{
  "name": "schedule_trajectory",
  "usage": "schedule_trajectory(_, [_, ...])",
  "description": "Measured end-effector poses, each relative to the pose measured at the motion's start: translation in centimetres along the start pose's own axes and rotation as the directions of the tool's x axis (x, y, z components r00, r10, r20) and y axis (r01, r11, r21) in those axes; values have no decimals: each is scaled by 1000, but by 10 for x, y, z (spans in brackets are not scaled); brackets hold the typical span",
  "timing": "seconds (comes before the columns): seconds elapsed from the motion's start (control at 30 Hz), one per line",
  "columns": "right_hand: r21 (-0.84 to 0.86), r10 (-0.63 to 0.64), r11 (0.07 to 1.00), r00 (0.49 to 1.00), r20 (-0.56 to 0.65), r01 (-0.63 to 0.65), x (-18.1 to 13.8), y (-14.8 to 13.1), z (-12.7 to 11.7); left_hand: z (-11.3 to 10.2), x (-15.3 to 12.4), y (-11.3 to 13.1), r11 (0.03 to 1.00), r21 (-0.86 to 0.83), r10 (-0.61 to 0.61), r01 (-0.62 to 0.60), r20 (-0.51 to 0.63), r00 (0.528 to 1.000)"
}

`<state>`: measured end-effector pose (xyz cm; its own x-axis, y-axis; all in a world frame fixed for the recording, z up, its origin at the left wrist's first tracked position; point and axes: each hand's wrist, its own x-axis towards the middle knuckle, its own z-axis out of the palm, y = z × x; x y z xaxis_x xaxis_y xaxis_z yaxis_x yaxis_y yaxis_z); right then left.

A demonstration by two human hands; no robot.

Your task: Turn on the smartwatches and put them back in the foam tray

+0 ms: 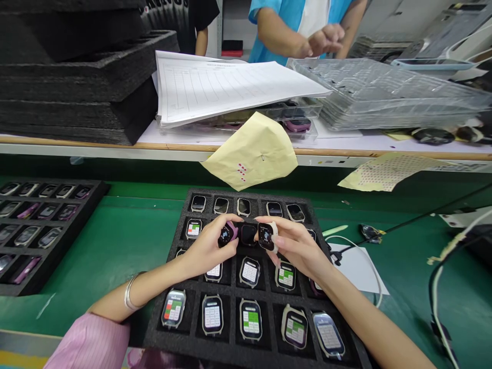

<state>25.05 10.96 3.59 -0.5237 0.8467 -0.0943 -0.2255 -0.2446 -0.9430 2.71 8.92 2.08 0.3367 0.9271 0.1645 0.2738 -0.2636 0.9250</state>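
Observation:
My left hand (215, 238) is closed on a purple smartwatch case (227, 233) with a lit dark screen. In my right hand (294, 241) is a white smartwatch case (267, 237), its screen also lit and facing me. Both are held above a black foam tray (192, 307) with rows of square pockets. Between my hands a dark-screened watch (248, 234) shows in its pocket. Nearer rows hold watches with white, green or red grids on their screens, such as one watch (250, 320). Watches in the back row (243, 206) have dark screens. My forearms hide some pockets.
Another foam tray (86, 215) of watches lies at the left on the green table (126, 225). Cables (378, 279) and white paper (361, 266) are at the right. A shelf above bears foam stacks (77, 97), papers (230, 87) and clear plastic trays (384, 92). Two people stand behind.

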Motion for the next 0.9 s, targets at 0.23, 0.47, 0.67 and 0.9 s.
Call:
schedule_trajectory(0.23, [-13, -1, 1000, 1000, -13, 1, 0, 0, 0, 1, 0, -1, 1000, -21, -1, 1, -35, 999])
schedule_trajectory(0.47, [-15, -16, 1000, 999, 47, 17, 2, 2, -4, 1, 1, -2, 1000, 0, 6, -6, -53, 999])
schedule_trajectory(0.67, [-21, -53, 998, 997, 63, 54, 1, 2, -4, 0, 2, 0, 1000, 4, 2, -2, -58, 998])
schedule_trajectory(0.9, [11, -67, 998, 995, 79, 66, -1, 2, -4, 1, -2, 1, 999, -53, 4, -9, -87, 996])
